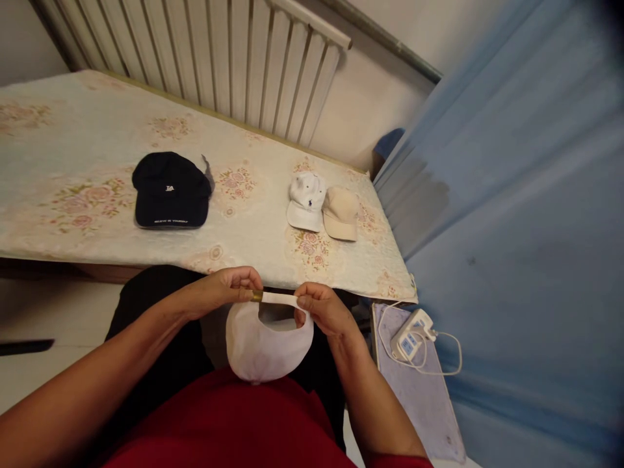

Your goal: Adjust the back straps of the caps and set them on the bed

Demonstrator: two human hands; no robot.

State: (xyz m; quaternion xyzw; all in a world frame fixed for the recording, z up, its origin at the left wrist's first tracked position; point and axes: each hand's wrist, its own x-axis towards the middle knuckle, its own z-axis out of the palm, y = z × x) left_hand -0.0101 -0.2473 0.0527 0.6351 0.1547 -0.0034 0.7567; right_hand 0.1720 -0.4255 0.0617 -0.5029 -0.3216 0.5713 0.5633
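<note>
A pale pinkish-white baseball cap (263,351) hangs over my lap, its back opening facing away from me. My left hand (236,286) pinches the left end of the back strap (279,298), beside a brass-coloured buckle. On the strap's right end my right hand (319,305) is closed, thumb on top, some fingers hidden behind the cap. A black cap (170,195) with white lettering lies on the table to the left. Farther right, a white cap (306,198) with a small dark logo lies touching a beige cap (340,211).
A floral cloth (263,234) covers the table in front of me. Behind it stands a white radiator (234,65). At the right, a white power strip (412,335) with a looped cable lies on a small stand (419,403), beside a blue curtain (526,260).
</note>
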